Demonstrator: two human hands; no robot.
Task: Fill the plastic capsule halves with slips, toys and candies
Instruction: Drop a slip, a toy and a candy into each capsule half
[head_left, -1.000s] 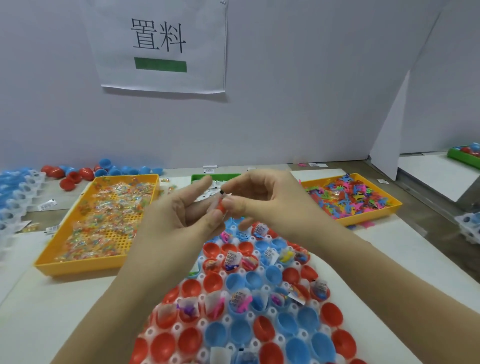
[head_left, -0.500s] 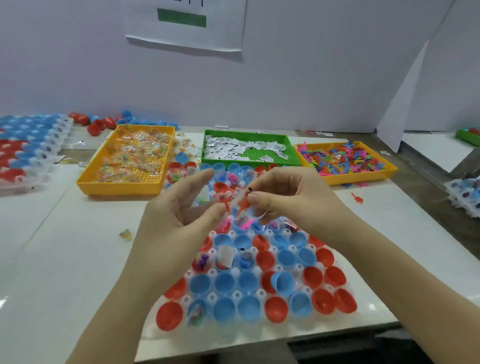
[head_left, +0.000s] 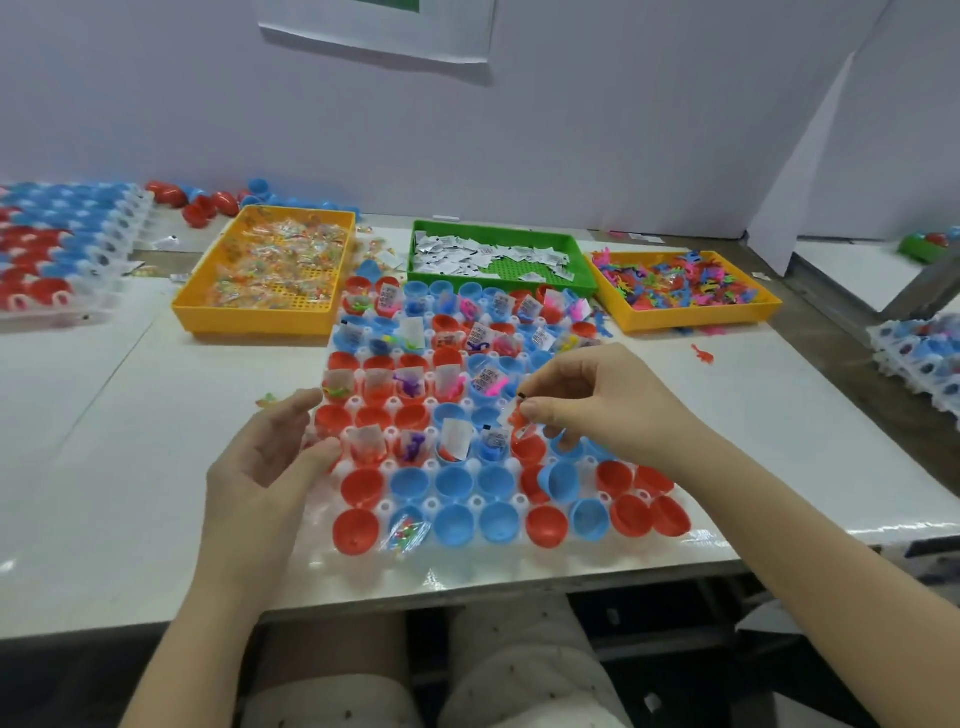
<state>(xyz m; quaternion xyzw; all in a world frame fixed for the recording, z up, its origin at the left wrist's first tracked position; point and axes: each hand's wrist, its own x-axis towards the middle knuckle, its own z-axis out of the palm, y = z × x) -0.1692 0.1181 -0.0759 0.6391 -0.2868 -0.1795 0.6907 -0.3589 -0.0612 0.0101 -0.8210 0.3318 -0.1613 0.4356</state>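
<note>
Nearest, on the bench (head_left: 104, 467), the front rows of the white holder tray (head_left: 467, 569) hold mostly empty capsule halves; one has a candy bag (head_left: 405, 532) in it. Just beyond, the left hand (head_left: 270, 462) lies open and holds nothing, its fingertips at the tray's left edge. The right hand (head_left: 597, 405) pinches a small orange toy (head_left: 515, 419), with what looks like a slip, between thumb and forefinger. The empty red capsule half (head_left: 527, 451) sits directly under that pinch, mouth up, so the drop is short, straight down, and falls to the right hand. Farther off stand the candy tray (head_left: 254, 317), the green slip tray (head_left: 501, 271) and the toy tray (head_left: 696, 317).
</note>
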